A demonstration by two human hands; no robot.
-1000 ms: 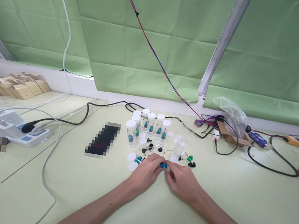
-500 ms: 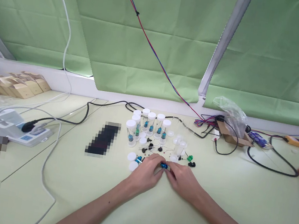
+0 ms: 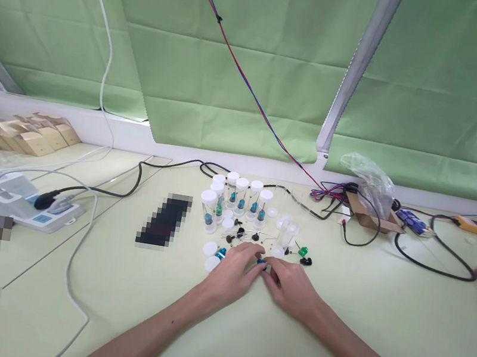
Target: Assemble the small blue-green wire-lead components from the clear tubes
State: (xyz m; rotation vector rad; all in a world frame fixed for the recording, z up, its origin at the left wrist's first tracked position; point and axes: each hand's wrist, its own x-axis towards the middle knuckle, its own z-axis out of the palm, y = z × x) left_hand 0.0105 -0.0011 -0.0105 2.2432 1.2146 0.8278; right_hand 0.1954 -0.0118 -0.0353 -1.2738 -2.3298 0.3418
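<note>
My left hand (image 3: 236,270) and my right hand (image 3: 292,283) meet low over the table. Between their fingertips is a small shiny blue part (image 3: 261,262), mostly covered, so its kind does not show. My right thumb and fingers pinch it. The left thumb and fingers curve round its other side. Just left of my left hand lie another blue part (image 3: 220,253) and white caps (image 3: 210,249). Beyond the fingers are black knobs with thin metal pins (image 3: 239,233). A green part (image 3: 303,251) and a black part (image 3: 305,261) lie right of them.
Several clear, white-capped tubes (image 3: 240,197) holding blue or green parts stand behind the hands. Open clear tubes (image 3: 286,234) stand to their right. A dark pixelated patch (image 3: 165,220), a power strip (image 3: 47,214), cables, and a cardboard box (image 3: 372,219) with a plastic bag surround them.
The left fingers have lifted slightly and the left index finger has opened away from the blue part. Less of the blue part shows now. The right hand has hardly moved.
</note>
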